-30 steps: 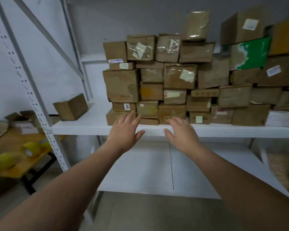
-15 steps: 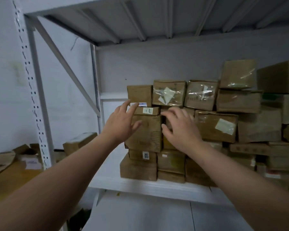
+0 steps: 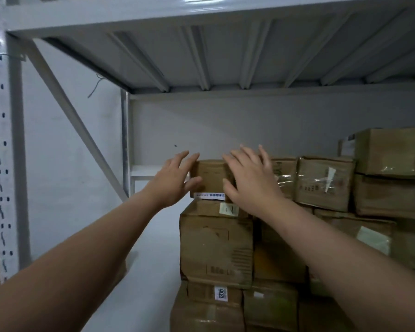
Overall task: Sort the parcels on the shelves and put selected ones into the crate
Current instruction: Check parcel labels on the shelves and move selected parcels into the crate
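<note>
Your left hand [image 3: 170,182] and right hand [image 3: 253,183] flank a small brown parcel [image 3: 211,177]. Each grip is apart, fingers straight and spread, clamped on nothing. The left hand sits at the parcel's 9 o'clock side with its thumb across the front face. The right hand covers the 3 o'clock side, its thumb also on the front. Whether the fingertips press the cardboard cannot be told.

The small parcel tops the leftmost column of a stack, and a white label strip [image 3: 209,195] runs along its lower front edge. Directly below lies a flat parcel [image 3: 201,209], then a large carton [image 3: 216,248], then a parcel marked 1206 [image 3: 213,293].

Toward 3 o'clock the stack carries on with a tape-wrapped parcel [image 3: 324,183] and further cartons behind your right forearm. The pile stands on a white shelf [image 3: 153,248]. At 9 o'clock rise a perforated upright [image 3: 0,140] and a diagonal brace [image 3: 77,121]. At 12 o'clock the ribbed underside of the upper shelf [image 3: 225,51] spans the view.
</note>
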`<move>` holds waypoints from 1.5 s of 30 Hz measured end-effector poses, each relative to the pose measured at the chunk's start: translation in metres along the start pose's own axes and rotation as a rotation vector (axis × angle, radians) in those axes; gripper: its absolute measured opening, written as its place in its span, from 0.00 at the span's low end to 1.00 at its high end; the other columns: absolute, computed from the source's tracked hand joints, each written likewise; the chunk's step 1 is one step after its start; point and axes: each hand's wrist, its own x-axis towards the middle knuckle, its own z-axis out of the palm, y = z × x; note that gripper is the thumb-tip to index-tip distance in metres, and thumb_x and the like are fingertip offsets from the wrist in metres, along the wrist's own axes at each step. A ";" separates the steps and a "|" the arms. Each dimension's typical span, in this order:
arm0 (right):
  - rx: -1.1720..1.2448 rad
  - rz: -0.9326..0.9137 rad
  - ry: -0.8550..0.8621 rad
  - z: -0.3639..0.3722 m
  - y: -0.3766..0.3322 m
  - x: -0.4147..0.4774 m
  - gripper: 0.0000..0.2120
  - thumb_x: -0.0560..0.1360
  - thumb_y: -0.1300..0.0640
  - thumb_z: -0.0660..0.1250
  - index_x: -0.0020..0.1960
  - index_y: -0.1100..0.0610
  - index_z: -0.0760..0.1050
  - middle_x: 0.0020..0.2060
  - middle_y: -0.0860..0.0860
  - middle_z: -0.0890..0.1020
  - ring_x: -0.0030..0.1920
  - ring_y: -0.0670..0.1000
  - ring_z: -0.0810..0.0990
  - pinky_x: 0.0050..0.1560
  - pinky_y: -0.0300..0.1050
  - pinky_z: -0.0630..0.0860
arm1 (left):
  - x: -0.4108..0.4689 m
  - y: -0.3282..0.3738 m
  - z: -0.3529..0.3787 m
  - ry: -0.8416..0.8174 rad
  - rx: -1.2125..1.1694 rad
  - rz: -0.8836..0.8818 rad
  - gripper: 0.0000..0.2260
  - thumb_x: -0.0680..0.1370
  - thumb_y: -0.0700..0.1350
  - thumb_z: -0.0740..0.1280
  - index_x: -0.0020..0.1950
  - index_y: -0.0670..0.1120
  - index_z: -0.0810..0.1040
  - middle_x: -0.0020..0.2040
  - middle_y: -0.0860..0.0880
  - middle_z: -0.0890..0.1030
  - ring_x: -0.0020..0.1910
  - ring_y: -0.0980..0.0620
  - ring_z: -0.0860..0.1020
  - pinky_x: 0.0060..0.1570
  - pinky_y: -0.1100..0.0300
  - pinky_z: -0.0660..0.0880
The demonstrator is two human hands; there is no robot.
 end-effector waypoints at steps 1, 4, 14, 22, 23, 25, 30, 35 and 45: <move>-0.015 0.011 -0.004 0.003 -0.003 0.003 0.27 0.80 0.46 0.57 0.76 0.51 0.57 0.75 0.49 0.62 0.77 0.51 0.52 0.75 0.56 0.38 | 0.004 -0.004 0.003 -0.015 -0.122 -0.010 0.28 0.80 0.56 0.59 0.78 0.54 0.54 0.77 0.46 0.56 0.74 0.45 0.60 0.70 0.50 0.61; -0.057 0.076 -0.031 0.009 -0.011 0.012 0.27 0.80 0.44 0.55 0.76 0.51 0.58 0.74 0.48 0.63 0.77 0.50 0.53 0.74 0.57 0.37 | 0.015 -0.014 0.015 -0.026 -0.274 0.043 0.24 0.79 0.53 0.63 0.74 0.53 0.62 0.71 0.47 0.67 0.64 0.50 0.71 0.64 0.54 0.70; -0.242 0.251 -0.067 0.015 -0.030 0.015 0.26 0.79 0.38 0.52 0.74 0.48 0.64 0.77 0.50 0.57 0.78 0.53 0.44 0.71 0.57 0.28 | 0.007 -0.031 0.040 0.185 -0.942 -0.047 0.10 0.79 0.45 0.66 0.57 0.52 0.69 0.55 0.52 0.75 0.46 0.56 0.78 0.40 0.70 0.75; 0.536 0.251 0.184 0.016 -0.081 0.020 0.23 0.80 0.57 0.62 0.71 0.39 0.65 0.76 0.46 0.58 0.77 0.47 0.52 0.71 0.36 0.54 | -0.009 -0.033 0.011 0.253 -1.438 -0.116 0.28 0.67 0.73 0.63 0.52 0.52 0.65 0.58 0.45 0.72 0.54 0.54 0.76 0.48 0.64 0.76; 0.688 0.253 0.207 0.015 -0.091 0.020 0.22 0.80 0.59 0.63 0.68 0.39 0.68 0.76 0.45 0.58 0.75 0.45 0.55 0.67 0.29 0.61 | -0.010 -0.035 0.003 0.246 -1.459 -0.130 0.30 0.66 0.73 0.64 0.52 0.50 0.64 0.57 0.44 0.72 0.51 0.55 0.75 0.44 0.68 0.74; 0.885 0.265 0.261 0.019 -0.109 0.023 0.16 0.80 0.58 0.63 0.62 0.40 0.73 0.75 0.43 0.60 0.74 0.41 0.59 0.62 0.29 0.68 | -0.016 -0.039 -0.009 0.226 -1.484 -0.147 0.31 0.65 0.68 0.63 0.55 0.47 0.62 0.54 0.46 0.71 0.46 0.59 0.73 0.36 0.75 0.71; 0.971 0.230 0.445 0.033 -0.146 0.033 0.14 0.81 0.59 0.60 0.60 0.43 0.72 0.74 0.43 0.59 0.71 0.39 0.64 0.66 0.37 0.70 | -0.031 -0.058 -0.008 0.165 -1.569 -0.134 0.27 0.72 0.58 0.67 0.67 0.51 0.65 0.55 0.54 0.79 0.50 0.61 0.80 0.50 0.64 0.77; 1.054 0.334 0.425 0.036 -0.158 0.035 0.22 0.80 0.60 0.61 0.70 0.44 0.61 0.76 0.45 0.49 0.72 0.45 0.64 0.64 0.32 0.70 | -0.039 -0.077 -0.001 0.200 -1.795 -0.258 0.18 0.80 0.48 0.64 0.70 0.54 0.67 0.57 0.50 0.81 0.52 0.53 0.81 0.54 0.54 0.77; 0.966 0.488 0.253 0.044 -0.159 0.038 0.60 0.62 0.51 0.81 0.76 0.40 0.39 0.73 0.43 0.62 0.71 0.47 0.64 0.71 0.56 0.66 | -0.049 -0.089 0.000 0.131 -1.667 -0.185 0.17 0.82 0.58 0.54 0.65 0.52 0.69 0.58 0.50 0.81 0.59 0.52 0.78 0.63 0.51 0.73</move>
